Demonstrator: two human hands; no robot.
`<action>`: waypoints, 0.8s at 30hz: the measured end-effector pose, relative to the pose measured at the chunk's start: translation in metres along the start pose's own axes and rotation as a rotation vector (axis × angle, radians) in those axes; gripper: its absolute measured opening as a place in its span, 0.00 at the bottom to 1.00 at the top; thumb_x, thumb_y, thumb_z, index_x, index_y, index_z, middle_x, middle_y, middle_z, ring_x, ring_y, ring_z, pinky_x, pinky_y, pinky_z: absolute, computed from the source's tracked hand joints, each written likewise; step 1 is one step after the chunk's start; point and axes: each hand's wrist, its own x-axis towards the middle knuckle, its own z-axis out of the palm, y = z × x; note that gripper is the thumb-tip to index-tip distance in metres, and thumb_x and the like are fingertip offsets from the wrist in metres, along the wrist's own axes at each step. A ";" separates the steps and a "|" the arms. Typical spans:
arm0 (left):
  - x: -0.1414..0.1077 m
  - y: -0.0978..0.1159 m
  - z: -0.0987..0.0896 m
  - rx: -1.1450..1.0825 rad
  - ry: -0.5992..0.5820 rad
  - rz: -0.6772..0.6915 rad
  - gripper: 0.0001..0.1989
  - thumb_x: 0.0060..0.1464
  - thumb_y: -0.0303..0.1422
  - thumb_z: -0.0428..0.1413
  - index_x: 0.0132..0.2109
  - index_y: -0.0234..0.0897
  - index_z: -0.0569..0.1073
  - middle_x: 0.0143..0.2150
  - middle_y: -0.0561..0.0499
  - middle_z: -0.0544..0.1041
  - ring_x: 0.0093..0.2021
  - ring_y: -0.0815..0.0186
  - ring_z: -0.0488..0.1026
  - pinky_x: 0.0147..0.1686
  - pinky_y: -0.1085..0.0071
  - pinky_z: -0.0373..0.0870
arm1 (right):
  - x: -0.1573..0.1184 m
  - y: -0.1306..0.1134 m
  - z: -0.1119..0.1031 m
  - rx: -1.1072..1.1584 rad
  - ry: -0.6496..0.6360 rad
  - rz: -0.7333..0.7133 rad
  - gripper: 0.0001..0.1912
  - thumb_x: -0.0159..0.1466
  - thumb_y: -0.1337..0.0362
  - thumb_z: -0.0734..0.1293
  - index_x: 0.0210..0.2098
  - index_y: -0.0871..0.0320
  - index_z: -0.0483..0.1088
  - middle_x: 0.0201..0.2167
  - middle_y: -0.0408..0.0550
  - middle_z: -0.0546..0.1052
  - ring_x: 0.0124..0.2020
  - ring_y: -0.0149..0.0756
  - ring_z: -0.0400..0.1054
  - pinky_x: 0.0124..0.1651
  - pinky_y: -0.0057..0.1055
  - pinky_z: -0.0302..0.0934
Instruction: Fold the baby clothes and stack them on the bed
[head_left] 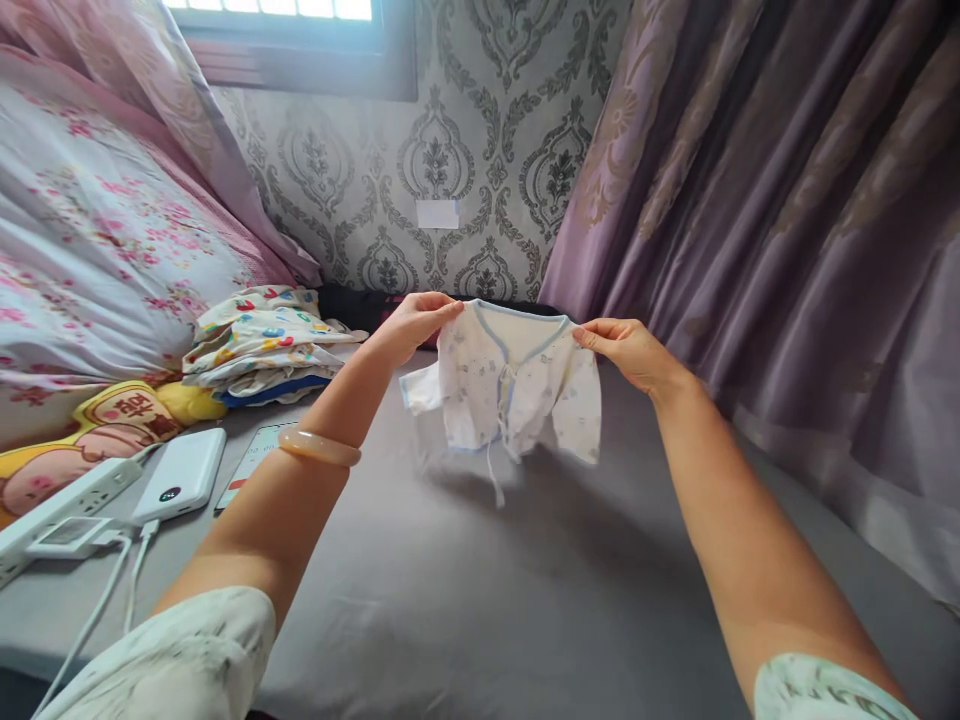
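Looking down through the head cam, you've got a little white jacket (536, 385) with light blue trim hanging over the grey bed (450, 600), around the middle of its far edge. Left hand (420, 322) has its grip pinched on one shoulder, thumb against fingers, and the right hand (626, 348) is doing the same on the other shoulder, so the neckline's pulled out between them. Front ties dangle down the middle, one sleeve sticks out on the left. Over by the bed's left edge there's a folded pile of clothes (259, 345) toward the far corner, then a white power bank (182, 470), a phone (247, 462) partly behind the left forearm, and a white power strip (75, 505).
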 end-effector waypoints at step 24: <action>-0.030 -0.006 0.013 0.154 0.080 0.198 0.16 0.51 0.45 0.60 0.33 0.34 0.75 0.23 0.55 0.68 0.23 0.74 0.62 0.22 0.76 0.54 | -0.010 0.027 0.027 -0.195 0.177 0.054 0.22 0.57 0.45 0.65 0.35 0.59 0.74 0.29 0.46 0.77 0.30 0.34 0.67 0.32 0.29 0.60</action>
